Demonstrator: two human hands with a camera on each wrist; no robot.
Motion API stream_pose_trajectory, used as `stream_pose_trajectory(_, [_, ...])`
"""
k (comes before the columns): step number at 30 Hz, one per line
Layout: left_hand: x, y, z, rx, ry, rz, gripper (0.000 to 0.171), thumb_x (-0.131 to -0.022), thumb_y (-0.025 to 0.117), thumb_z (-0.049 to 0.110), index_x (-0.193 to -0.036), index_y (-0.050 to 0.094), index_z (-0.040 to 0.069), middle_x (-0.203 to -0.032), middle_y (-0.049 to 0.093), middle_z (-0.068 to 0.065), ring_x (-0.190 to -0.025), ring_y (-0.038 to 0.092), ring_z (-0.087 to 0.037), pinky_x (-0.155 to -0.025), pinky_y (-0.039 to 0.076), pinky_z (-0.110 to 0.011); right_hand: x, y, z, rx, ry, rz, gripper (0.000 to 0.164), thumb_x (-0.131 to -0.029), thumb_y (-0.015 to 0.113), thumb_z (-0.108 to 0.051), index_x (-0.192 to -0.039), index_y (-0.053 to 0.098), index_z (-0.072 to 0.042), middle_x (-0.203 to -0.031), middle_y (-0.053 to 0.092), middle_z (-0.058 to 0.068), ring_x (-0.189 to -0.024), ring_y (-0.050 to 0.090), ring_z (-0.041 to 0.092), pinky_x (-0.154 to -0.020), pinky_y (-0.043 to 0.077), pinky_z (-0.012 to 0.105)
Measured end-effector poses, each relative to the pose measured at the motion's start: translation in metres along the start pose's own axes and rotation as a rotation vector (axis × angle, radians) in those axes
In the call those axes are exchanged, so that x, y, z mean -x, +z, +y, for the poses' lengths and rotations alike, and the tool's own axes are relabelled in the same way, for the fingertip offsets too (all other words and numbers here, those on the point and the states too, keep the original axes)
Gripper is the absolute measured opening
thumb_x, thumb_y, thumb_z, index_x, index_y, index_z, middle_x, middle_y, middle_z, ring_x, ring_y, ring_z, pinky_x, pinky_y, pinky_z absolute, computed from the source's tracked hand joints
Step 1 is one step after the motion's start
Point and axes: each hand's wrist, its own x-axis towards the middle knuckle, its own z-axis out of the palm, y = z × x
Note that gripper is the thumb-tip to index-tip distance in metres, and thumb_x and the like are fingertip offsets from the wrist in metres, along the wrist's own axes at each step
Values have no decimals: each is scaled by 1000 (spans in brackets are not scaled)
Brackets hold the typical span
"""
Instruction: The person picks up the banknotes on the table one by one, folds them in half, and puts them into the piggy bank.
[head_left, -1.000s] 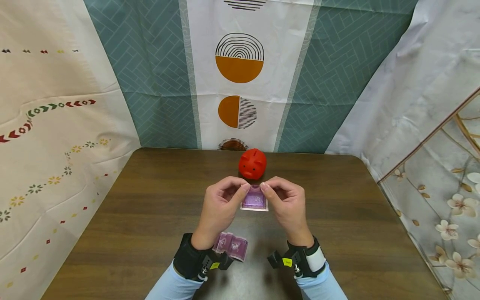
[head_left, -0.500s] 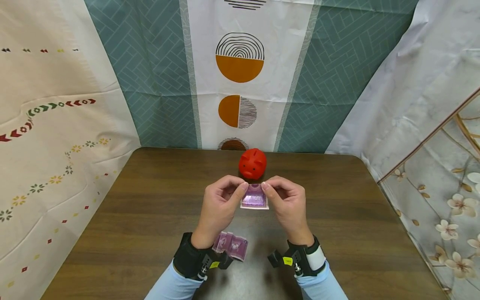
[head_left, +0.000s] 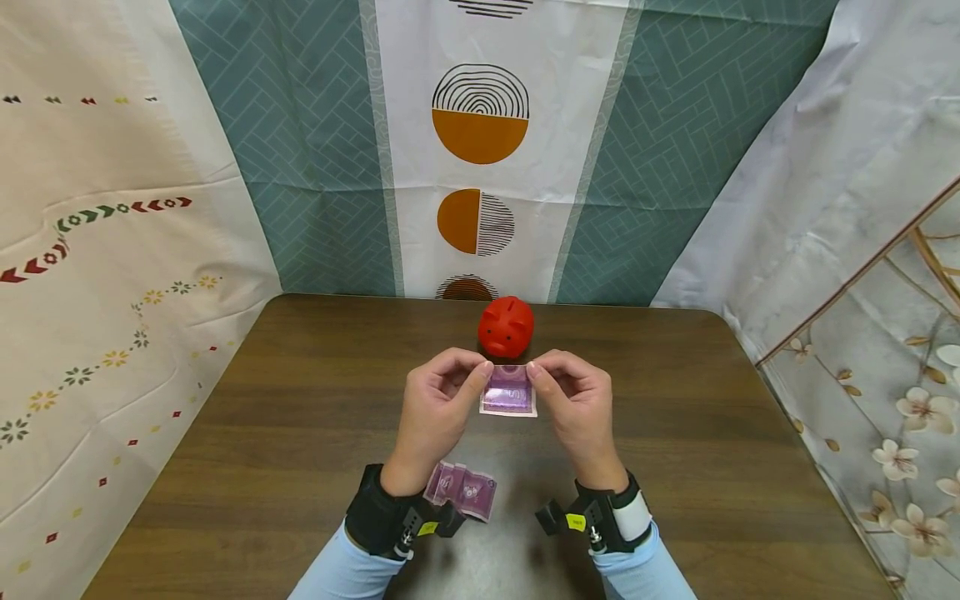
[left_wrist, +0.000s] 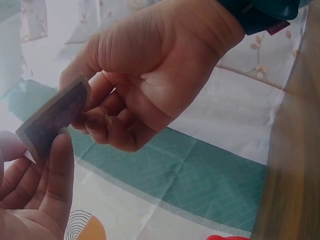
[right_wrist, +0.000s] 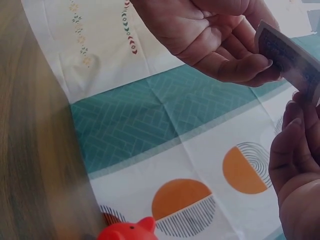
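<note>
A small purple folded banknote [head_left: 508, 398] is stretched between both hands in front of the piggy bank. My left hand [head_left: 437, 408] pinches its upper left corner between thumb and index finger, and my right hand [head_left: 573, 408] pinches the upper right corner the same way. The remaining fingers of both hands curl in toward the palms. In the left wrist view the banknote [left_wrist: 54, 119] shows edge-on with a pale border. The right wrist view also catches the banknote [right_wrist: 287, 57] between the fingertips. Beyond the hands stands a red piggy bank [head_left: 506, 329], slot on top.
More purple banknotes [head_left: 468, 493] lie creased on the brown wooden table [head_left: 300, 433], beside the left wrist and partly behind its strap. Patterned cloths hang around the table, including a teal and white one [head_left: 322, 150] behind the piggy bank.
Both hands have shifted very slightly away from the body with the banknote, and its face tilts a little differently. The grips, the piggy bank and the notes on the table stay as they were.
</note>
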Motion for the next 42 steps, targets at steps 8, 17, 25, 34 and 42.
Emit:
stream_pose_trajectory(8, [1,1,0,-17,3,-6,8,-96,68,1,-102,71,-2,-91,69,-18,-75,60,-14,-71,59,-22,1,-1,-1,-2,11,10,15,-97,65,-1,-94,68,13,-88,73,-6,-74,61,14,-63,55,21])
stream_pose_trajectory(17, [2,0,2,-32,-34,-46,10,-95,70,3,-104,73,1,-94,72,-16,-73,59,-15,-66,57,-21,2,1,-3,26,22,-37,17,-97,67,-5,-97,69,11,-89,74,-8,-74,61,13,-65,56,22])
stream_pose_trajectory(25, [3,0,1,-47,-7,-58,8,-95,70,3,-102,74,2,-91,72,-15,-71,58,-15,-63,55,-22,2,2,-3,26,-1,-35,14,-97,68,-4,-95,71,9,-86,73,-7,-71,59,14,-61,54,22])
stream_pose_trajectory(34, [2,0,1,-75,3,-74,7,-93,73,5,-99,76,4,-80,68,-11,-64,51,-14,-54,47,-22,2,1,-2,14,8,-65,9,-96,67,-2,-96,72,6,-84,71,-4,-71,58,15,-60,53,22])
stream_pose_trajectory(42, [2,1,2,-86,-10,-87,7,-94,72,6,-100,76,5,-82,69,-11,-67,54,-15,-57,50,-22,1,2,-2,20,13,-78,6,-94,67,2,-94,72,5,-83,71,-3,-70,57,15,-59,52,22])
